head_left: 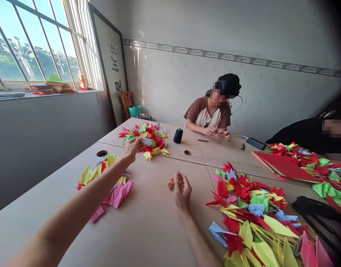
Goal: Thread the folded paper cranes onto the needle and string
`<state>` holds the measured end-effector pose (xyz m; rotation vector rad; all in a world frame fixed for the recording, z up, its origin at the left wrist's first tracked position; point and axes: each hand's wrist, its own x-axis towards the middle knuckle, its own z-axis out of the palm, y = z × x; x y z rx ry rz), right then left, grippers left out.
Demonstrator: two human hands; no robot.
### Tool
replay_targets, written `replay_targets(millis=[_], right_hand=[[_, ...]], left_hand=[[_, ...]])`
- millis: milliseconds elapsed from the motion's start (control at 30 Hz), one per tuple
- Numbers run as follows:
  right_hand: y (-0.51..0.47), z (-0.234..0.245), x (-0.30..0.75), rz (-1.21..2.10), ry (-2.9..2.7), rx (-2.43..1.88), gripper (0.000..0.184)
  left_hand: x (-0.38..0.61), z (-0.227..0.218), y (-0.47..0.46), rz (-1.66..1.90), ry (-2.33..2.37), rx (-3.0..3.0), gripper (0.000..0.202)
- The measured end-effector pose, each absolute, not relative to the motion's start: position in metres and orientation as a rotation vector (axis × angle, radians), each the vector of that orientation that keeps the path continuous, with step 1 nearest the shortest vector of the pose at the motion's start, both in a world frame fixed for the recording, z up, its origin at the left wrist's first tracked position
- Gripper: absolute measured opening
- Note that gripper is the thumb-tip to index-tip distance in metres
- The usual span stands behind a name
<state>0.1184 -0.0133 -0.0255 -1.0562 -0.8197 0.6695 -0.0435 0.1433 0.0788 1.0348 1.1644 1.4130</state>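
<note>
My left hand (pixel 133 147) reaches across the table and pinches a pale blue folded paper (pixel 146 141). Just beyond and beside it lies a pile of colourful folded paper cranes (pixel 156 142). Nearer the middle, my right hand (pixel 183 191) is closed on a thin, dark needle (pixel 178 175) that points up from the fingertips. Small orange-red beads (pixel 170 185) lie in a heap against the right hand's left side. Under my left forearm, partly hidden, is another group of yellow and pink paper cranes (pixel 118 194).
A dark thread spool (pixel 177 135) stands beyond my hands, near a round table hole (pixel 187 152). Many paper cranes (pixel 253 215) cover the right side, with red paper sheets (pixel 287 167) behind. A person (pixel 210 111) sits opposite; another leans in at right.
</note>
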Motion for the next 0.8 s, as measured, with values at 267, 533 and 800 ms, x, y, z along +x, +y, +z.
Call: replay_targets(millis=[267,533,800], right_hand=[[-0.013,-0.019,0.118,0.613,-0.853,-1.112,0.037],[-0.014,-0.016,0.119,0.563,-0.882,-1.154,0.032],[-0.013,-0.015,0.118,0.567,-0.884,-1.155,0.032]], left_hand=[[-0.048,0.057,0.209,1.389,1.421,1.144,0.009],[-0.040,0.043,0.229,1.281,1.569,1.328,0.012],[-0.045,0.054,0.229,1.211,1.522,1.396,0.030]])
